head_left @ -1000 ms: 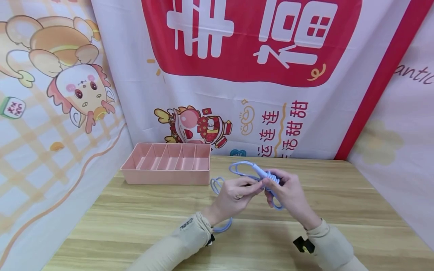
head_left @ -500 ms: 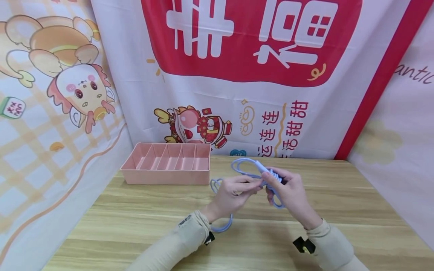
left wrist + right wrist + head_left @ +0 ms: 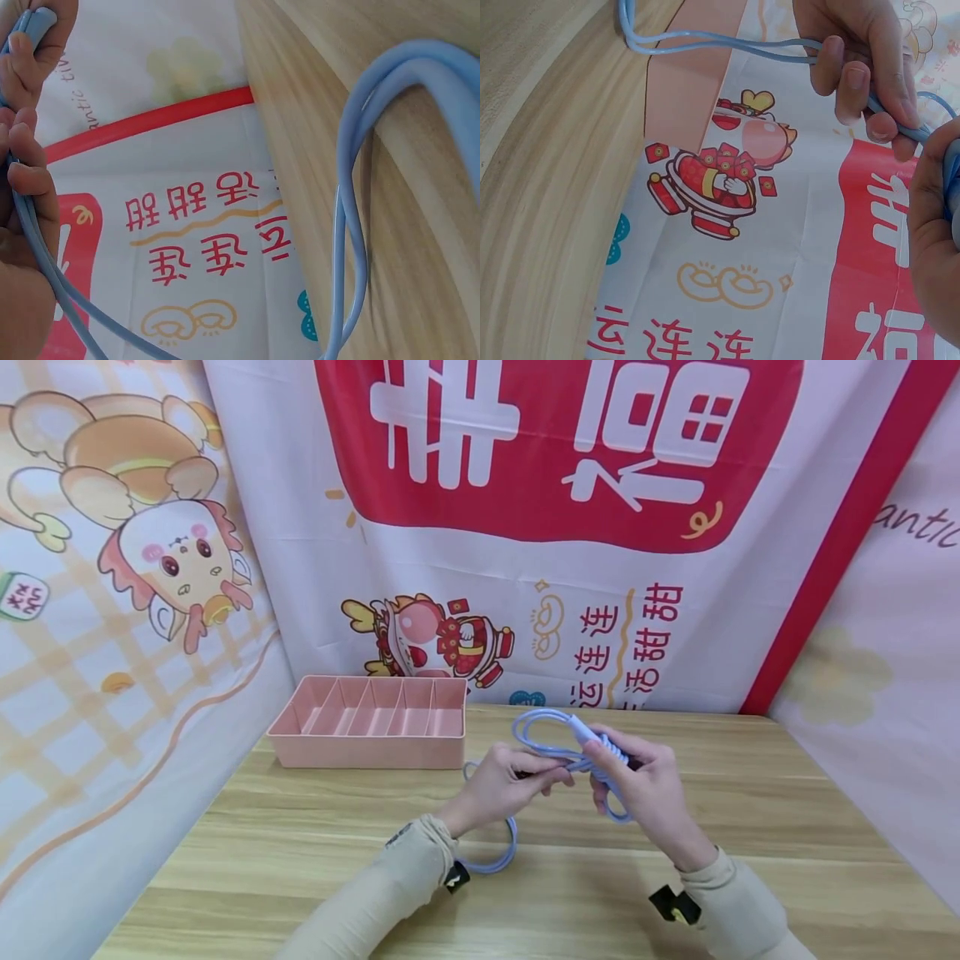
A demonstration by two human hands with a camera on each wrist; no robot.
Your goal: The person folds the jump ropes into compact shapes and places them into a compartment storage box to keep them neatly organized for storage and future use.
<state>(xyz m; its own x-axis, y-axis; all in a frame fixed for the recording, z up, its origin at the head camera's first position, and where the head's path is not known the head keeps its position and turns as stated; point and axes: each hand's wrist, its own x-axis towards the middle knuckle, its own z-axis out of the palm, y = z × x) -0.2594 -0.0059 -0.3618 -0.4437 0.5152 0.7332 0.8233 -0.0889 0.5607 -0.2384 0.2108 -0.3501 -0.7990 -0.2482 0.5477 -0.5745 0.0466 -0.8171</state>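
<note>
A light blue cable is partly wound into a tight bundle, with a thicker smooth piece along it. My right hand grips this bundle, thumb laid over the turns. Left of it, my left hand pinches the doubled strands between thumb and fingers. A free loop arches up behind the hands, and a smaller one hangs below the right fingers. In the left wrist view the doubled cable runs from the left fingers and bends over near the table. The palm side of the right hand is hidden in the head view.
A pink divided box stands at the back left of the wooden table, against a printed cloth backdrop. Patterned cloths hang on the left and right sides.
My left hand has slid left along the strands, away from the bundle, so a short stretch of cable shows between the hands. The right hand has shifted slightly right with the bundle.
</note>
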